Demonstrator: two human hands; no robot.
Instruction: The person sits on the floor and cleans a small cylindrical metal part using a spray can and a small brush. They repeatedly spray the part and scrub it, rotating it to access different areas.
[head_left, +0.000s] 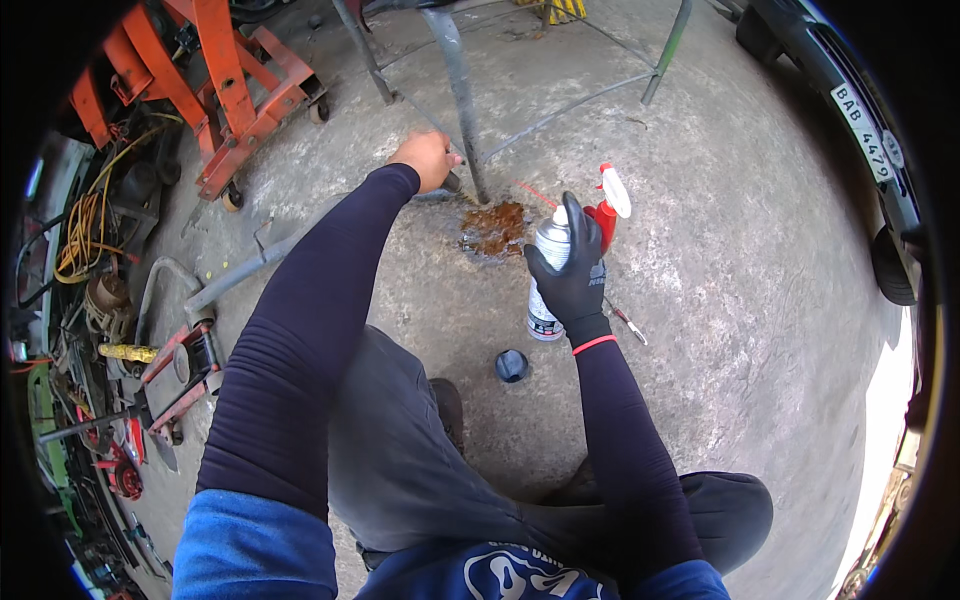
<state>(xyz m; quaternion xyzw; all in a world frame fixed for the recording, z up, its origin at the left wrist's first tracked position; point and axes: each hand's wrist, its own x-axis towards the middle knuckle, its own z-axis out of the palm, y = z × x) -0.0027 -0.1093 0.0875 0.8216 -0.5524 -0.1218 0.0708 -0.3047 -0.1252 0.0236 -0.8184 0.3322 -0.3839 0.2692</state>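
Observation:
My bare left hand (428, 160) is closed around the dark handle of what looks like a small brush (460, 189). Its tip points down at a wet, rust-brown patch (493, 230) on the concrete, beside the foot of a grey metal leg (466, 120). In a black glove, my right hand (575, 265) grips a silver-white aerosol can (544, 322), held upright, with the index finger at the nozzle. A thin red straw (537, 195) sticks out of the nozzle toward the patch. Just behind the glove, a red trigger spray bottle with a white head (616, 192) is partly hidden.
A dark round cap (512, 366) lies on the floor near my foot, and a thin pen-like tool (627, 321) right of the can. An orange wheeled hoist (225, 110) stands far left, with a jack (190, 370) and cables below it. A vehicle's bumper (850, 70) is at right.

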